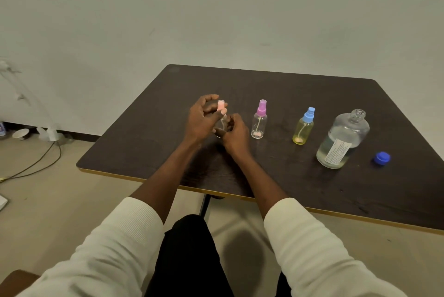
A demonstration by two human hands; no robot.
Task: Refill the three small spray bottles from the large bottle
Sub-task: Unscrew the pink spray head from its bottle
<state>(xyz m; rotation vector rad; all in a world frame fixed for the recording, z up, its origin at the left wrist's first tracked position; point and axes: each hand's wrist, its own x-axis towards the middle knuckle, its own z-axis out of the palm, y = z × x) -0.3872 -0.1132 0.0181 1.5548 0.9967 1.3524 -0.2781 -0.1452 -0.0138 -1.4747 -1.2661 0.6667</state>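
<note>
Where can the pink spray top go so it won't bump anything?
Bare table lies left of the left hand, and along the near edge before the bottles. It is crowded between the purple-topped bottle, blue-topped bottle, large bottle and blue cap.

Both hands meet over the dark bench [276, 186] on a small clear spray bottle [222, 123]: left hand [200, 120] curls round its peach cap [221, 105], right hand [234, 134] grips the body. To the right stand a pink-capped bottle [259, 120], a blue-capped yellow bottle [303, 128], the uncapped large bottle [342, 139], and its blue cap [382, 158] lying beside it.
</note>
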